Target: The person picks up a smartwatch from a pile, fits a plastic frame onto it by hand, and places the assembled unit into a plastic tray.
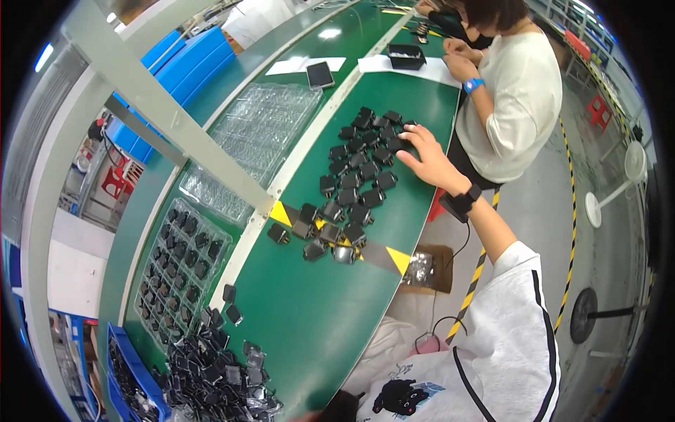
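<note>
The right hand (425, 158) lies with fingers spread on the black parts (355, 179), gripping none. The left hand is not visible. The parts cover a green table (316, 309) beside clear trays (260, 133).

A spread of small plug-like parts (355, 176) lay across the middle of the workbench (316, 309), with the right hand (429, 158) resting at its far right edge. To the left sat a filled tray (179, 271), with empty trays (256, 144) behind it. A heap of parts (214, 376) lay nearest, while a co-worker (510, 91) sat beyond on the right.
</note>
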A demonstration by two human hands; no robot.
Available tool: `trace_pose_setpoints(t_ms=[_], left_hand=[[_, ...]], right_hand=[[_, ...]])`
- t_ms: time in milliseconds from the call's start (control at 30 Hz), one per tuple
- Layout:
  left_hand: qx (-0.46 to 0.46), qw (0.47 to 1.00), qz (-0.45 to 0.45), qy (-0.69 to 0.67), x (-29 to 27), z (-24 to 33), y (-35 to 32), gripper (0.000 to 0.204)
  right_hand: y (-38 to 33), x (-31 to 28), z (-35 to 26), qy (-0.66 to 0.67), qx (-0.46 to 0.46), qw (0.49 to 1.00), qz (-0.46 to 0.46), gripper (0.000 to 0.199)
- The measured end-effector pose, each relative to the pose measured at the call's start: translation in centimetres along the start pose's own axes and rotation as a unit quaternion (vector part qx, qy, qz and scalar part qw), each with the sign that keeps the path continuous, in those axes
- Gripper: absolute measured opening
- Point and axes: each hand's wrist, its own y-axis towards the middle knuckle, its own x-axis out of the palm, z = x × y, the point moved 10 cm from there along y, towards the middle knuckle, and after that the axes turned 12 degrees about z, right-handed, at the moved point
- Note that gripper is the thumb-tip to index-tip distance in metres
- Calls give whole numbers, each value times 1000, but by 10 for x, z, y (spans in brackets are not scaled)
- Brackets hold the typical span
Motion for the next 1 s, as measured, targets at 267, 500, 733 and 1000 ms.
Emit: trace_pose_setpoints(t_ms=[267, 500, 733, 1000], left_hand=[[241, 908, 342, 6, -49, 132, 151, 30], [168, 857, 442, 206, 5, 139, 277, 69], [172, 855, 416, 257, 20, 140, 290, 73], [162, 864, 399, 262, 25, 123, 277, 73]], right_hand=[[47, 59, 19, -113, 9, 975, -189, 73], [48, 83, -7, -177, 17, 949, -261, 78], [37, 82, -14, -212, 4, 940, -268, 70], [8, 75, -43, -210, -11, 945, -251, 66]])
